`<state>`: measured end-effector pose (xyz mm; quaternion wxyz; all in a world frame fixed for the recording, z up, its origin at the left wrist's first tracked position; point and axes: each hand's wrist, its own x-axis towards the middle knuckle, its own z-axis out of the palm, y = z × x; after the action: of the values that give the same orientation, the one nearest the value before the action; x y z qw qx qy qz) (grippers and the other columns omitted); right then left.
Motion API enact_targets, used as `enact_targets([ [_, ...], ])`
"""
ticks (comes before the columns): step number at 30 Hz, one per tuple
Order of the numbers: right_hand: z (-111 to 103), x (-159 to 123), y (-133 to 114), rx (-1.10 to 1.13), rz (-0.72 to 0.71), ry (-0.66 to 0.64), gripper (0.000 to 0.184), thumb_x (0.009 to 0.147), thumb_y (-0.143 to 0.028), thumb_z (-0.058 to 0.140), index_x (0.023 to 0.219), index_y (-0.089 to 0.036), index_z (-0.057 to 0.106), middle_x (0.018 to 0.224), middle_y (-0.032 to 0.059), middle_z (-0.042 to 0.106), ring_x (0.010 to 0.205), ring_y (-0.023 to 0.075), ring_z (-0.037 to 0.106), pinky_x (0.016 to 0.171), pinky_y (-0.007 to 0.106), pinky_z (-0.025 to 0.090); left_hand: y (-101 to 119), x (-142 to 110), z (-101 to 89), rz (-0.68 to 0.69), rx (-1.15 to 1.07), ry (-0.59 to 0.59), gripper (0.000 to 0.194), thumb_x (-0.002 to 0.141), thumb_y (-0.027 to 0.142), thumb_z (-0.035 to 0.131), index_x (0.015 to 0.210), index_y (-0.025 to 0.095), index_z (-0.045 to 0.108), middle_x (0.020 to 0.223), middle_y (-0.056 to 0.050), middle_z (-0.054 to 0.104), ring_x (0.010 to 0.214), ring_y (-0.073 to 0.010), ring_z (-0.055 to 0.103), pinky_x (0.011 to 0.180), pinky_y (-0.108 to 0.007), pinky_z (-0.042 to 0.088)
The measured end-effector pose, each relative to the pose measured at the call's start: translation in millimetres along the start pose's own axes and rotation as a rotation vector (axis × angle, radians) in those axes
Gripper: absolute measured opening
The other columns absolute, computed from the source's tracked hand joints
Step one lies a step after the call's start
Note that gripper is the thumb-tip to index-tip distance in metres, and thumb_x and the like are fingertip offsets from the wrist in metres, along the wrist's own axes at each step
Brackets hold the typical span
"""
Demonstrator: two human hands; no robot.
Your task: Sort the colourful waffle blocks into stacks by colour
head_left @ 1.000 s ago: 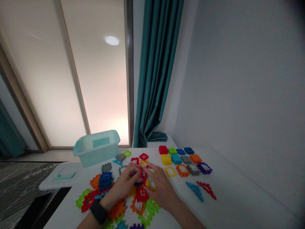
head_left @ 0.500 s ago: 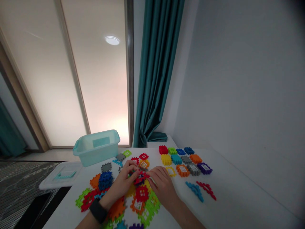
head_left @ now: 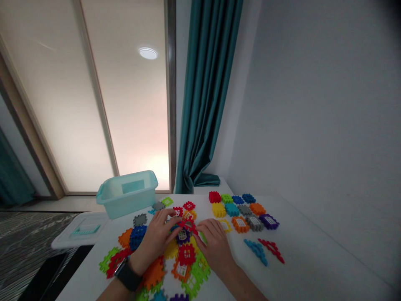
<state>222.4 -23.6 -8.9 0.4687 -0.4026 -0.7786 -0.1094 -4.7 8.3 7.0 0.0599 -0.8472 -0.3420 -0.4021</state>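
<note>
A white tabletop (head_left: 300,263) holds a pale blue plastic tub (head_left: 125,196) and many bright plastic waffle blocks (head_left: 247,213). The left hand (head_left: 153,238) and right hand (head_left: 214,246) sit in the middle of the pile, on each side of a small red block (head_left: 188,225). The fingers (head_left: 205,228) curl close to it, but I cannot tell if they grip it. It looks light and stiff; its bumpy edges look like a good place to hold.
</note>
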Motion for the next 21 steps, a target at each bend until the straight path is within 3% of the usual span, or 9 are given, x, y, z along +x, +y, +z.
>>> enact_targets([
  [4, 0.5, -0.3, -1.2, -0.033, -0.013, -0.001, 0.01, 0.094, -0.015, 0.058, 0.086, -0.023, 0.057, 0.086, 0.0027, 0.067, 0.084, 0.0222, 0.061, 0.08, 0.039, 0.046, 3.9, 3.2, -0.5, -0.078, -0.174, -0.02, 0.014, 0.098, 0.03, 0.057, 0.105, 0.025, 0.067, 0.11, -0.008, 0.061, 0.104, -0.0258, 0.059, 0.092, -0.04, 0.049],
  [9, -0.1, -0.1, -6.1, -0.038, -0.038, -0.004, 0.008, 0.094, -0.017, 0.058, 0.089, -0.022, 0.059, 0.086, 0.003, 0.068, 0.083, 0.0218, 0.061, 0.079, 0.038, 0.046, 10.3, 8.2, 8.6, -0.363, -0.579, -0.04, 0.024, 0.1, 0.04, 0.05, 0.095, 0.021, 0.063, 0.105, -0.008, 0.06, 0.1, -0.0227, 0.059, 0.088, -0.035, 0.05],
  [13, -1.0, 0.7, -11.2, -0.005, -0.08, -0.048, 0.01, 0.096, -0.016, 0.056, 0.095, -0.023, 0.062, 0.091, 0.003, 0.07, 0.086, 0.0212, 0.062, 0.083, 0.039, 0.047, 3.1, 8.3, 13.2, -0.516, -0.669, -0.025, 0.034, 0.096, 0.052, 0.052, 0.085, 0.02, 0.06, 0.1, -0.006, 0.058, 0.093, -0.0218, 0.057, 0.083, -0.032, 0.049],
  [16, -3.4, 1.4, -11.0, 0.022, -0.072, -0.076, 0.013, 0.095, -0.013, 0.056, 0.1, -0.023, 0.063, 0.095, 0.0034, 0.071, 0.089, 0.0208, 0.064, 0.083, 0.038, 0.049, -1.7, 6.6, 12.1, -0.539, -0.652, -0.054, 0.037, 0.095, 0.055, 0.053, 0.083, 0.02, 0.06, 0.097, -0.005, 0.058, 0.094, -0.022, 0.056, 0.085, -0.032, 0.048],
  [21, -6.3, 1.0, -5.2, 0.03, -0.037, -0.147, 0.025, 0.092, -0.011, 0.059, 0.114, -0.023, 0.062, 0.106, 0.0067, 0.07, 0.098, 0.0235, 0.065, 0.086, 0.04, 0.054, 5.5, 5.9, 6.9, -0.458, -0.613, -0.18, 0.033, 0.098, 0.048, 0.051, 0.082, 0.021, 0.06, 0.099, -0.005, 0.058, 0.095, -0.0209, 0.057, 0.088, -0.034, 0.049],
])
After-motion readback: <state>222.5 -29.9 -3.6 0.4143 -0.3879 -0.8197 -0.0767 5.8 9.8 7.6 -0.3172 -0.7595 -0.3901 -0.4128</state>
